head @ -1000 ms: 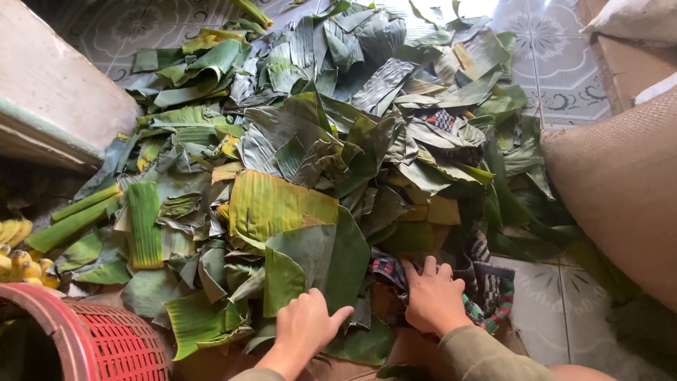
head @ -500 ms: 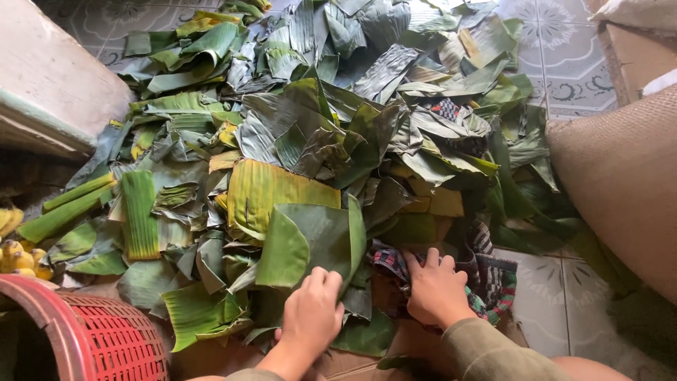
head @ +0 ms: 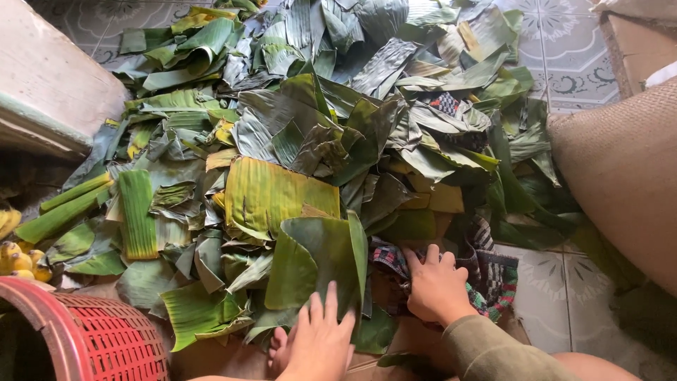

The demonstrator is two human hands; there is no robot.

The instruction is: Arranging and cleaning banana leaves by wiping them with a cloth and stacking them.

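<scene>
My left hand (head: 319,337) lies flat, fingers (head: 331,303) spread and open, palm down on the near end of a big dark green leaf (head: 317,257). Nothing gripped; it only presses. The leaf runs straight away from those fingers, long axis pointing from me toward the far edge of the floor, its right margin curled up into a ridge.

My right hand (head: 436,286) sits just beside it, fingers loosely bent, tips resting on a patterned woven cloth (head: 493,279) that spreads under the leaves. Whether it pinches the cloth or only touches it, I cannot tell. The curled margin of the dark leaf stands between my two hands, nearer the left.

Just beyond the dark leaf, touching its far end, a yellow-green ribbed leaf (head: 271,194) lies crosswise, long axis left to right. Past that, the leaf heap (head: 338,92) covers the tiled floor (head: 557,49) to its far edge, pieces overlapping every way.

At the near left corner stands a red plastic basket (head: 92,339), with small yellow bananas (head: 17,257) just behind it. A pale block (head: 49,77) fills the far left. A burlap sack (head: 620,169) bulges along the right side.
</scene>
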